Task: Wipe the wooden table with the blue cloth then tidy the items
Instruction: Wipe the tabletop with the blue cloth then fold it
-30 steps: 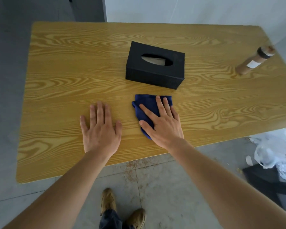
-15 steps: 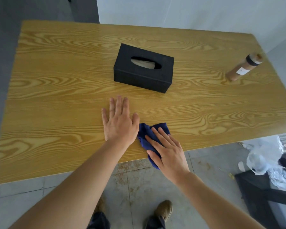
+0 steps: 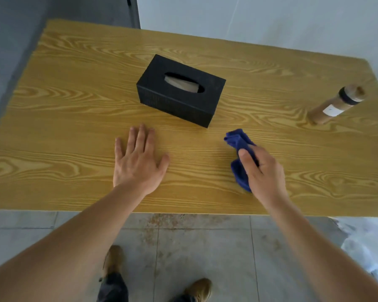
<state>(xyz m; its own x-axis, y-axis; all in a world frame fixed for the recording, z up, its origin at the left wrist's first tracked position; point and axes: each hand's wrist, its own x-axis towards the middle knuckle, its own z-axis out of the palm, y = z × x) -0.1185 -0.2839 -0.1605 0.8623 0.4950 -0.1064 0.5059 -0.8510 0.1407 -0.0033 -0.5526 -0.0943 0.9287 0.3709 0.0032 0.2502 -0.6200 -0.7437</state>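
The wooden table (image 3: 74, 118) stood against a pale wall over a tiled floor, with a black tissue box (image 3: 180, 90) near its middle and a brown bottle (image 3: 336, 104) well apart toward the right edge. The left hand (image 3: 139, 162) lay flat with its fingers spread, probably to brace the body. The right hand (image 3: 263, 171) gripped the bunched blue cloth (image 3: 238, 144), fingers curled over it and thumb pinching its side, pressing it on the wood just in front of the box, apparently for wiping.
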